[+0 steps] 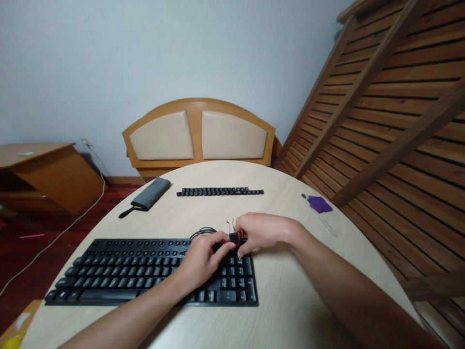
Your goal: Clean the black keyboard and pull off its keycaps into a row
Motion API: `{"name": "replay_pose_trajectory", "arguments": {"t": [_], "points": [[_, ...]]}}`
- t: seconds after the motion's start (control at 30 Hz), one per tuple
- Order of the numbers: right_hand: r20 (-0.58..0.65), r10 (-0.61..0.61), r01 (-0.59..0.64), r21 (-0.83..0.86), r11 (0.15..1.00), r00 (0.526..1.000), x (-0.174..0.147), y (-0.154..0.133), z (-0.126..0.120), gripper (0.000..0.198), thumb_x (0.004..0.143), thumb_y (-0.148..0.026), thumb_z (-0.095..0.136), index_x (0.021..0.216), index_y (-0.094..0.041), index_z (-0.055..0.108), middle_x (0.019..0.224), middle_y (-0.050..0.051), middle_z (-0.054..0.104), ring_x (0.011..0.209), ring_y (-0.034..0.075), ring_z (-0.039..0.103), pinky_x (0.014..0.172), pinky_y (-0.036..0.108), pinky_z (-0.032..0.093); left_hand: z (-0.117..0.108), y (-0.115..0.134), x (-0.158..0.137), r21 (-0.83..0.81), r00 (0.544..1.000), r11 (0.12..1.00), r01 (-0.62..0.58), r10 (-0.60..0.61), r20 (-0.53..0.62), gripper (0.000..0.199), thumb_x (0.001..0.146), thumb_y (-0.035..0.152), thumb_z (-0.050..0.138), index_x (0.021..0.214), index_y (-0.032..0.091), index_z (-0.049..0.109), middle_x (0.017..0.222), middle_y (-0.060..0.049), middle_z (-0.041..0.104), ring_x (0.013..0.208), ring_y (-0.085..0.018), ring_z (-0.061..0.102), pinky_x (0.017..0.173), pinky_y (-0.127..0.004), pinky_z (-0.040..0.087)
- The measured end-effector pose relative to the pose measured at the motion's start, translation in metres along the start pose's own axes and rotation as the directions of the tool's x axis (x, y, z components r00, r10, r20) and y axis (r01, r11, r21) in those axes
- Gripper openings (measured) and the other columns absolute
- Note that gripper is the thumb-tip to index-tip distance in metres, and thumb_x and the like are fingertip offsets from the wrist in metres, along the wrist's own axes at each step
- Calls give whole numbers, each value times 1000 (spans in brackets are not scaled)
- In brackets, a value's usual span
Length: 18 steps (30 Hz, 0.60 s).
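Note:
A black keyboard (pixel 119 271) lies in front of me, its top rows showing bare sockets without keycaps. Above its number pad, my left hand (pixel 205 254) pinches a small black block with two thin hooked wires sticking up, which looks like a wire keycap puller (pixel 234 238). My right hand (pixel 256 232) meets it from the right, thumb and fingers curled closed around a dark bit mostly hidden by them. Farther back, loose black keycaps (pixel 218 192) are lined up in rows. A coiled black cable (pixel 203 231) shows behind my left hand.
On the round table (pixel 290 291), a dark grey pouch (pixel 152 193) lies at the back left. A purple cloth (pixel 319 204) and a thin stick-like brush (pixel 323 220) are at the right. Beyond stand a headboard (pixel 198 131) and slatted wood (pixel 392 126).

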State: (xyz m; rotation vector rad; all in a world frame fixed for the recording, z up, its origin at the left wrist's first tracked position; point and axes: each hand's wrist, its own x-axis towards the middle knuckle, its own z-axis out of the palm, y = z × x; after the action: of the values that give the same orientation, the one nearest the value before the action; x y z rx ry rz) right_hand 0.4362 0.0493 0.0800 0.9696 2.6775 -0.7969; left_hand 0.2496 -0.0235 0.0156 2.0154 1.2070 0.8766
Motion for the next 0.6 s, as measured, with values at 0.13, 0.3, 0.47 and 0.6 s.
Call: {"name": "replay_pose_trajectory", "arguments": {"t": [0.13, 0.3, 0.47, 0.6], "points": [[-9, 7, -7, 6, 1000, 1000, 2, 0, 1, 31, 69, -40, 78, 87, -15, 75, 69, 1, 67, 59, 12, 53, 53, 23, 33, 1, -2, 0, -21, 1000, 1000, 13, -13, -1, 20, 93, 29, 56, 82, 20, 70, 81, -2, 73, 75, -17, 64, 71, -29, 46], [1, 6, -6, 12, 1000, 1000, 1, -1, 1, 28, 72, -37, 76, 89, -16, 75, 74, 2, 70, 60, 12, 55, 55, 22, 34, 0, -5, 1, -82, 997, 994, 73, -75, -22, 22, 93, 31, 56, 79, 19, 69, 78, -2, 72, 74, -17, 64, 70, -28, 46], [-4, -14, 14, -7, 1000, 1000, 0, -3, -1, 30, 73, -41, 74, 90, -15, 75, 77, 4, 71, 61, 13, 56, 55, 23, 34, -1, -4, 3, -122, 993, 987, 99, -106, -48, 26, 93, 36, 56, 79, 17, 68, 75, -3, 71, 72, -17, 62, 67, -28, 45], [-33, -72, 73, 17, 997, 997, 2, -1, 1, 27, 74, -37, 74, 90, -16, 75, 82, 4, 73, 68, 14, 60, 59, 22, 36, -1, -6, 3, -141, 989, 984, 107, -121, -91, 26, 93, 36, 55, 79, 17, 66, 76, -3, 71, 72, -17, 62, 67, -28, 45]]}}
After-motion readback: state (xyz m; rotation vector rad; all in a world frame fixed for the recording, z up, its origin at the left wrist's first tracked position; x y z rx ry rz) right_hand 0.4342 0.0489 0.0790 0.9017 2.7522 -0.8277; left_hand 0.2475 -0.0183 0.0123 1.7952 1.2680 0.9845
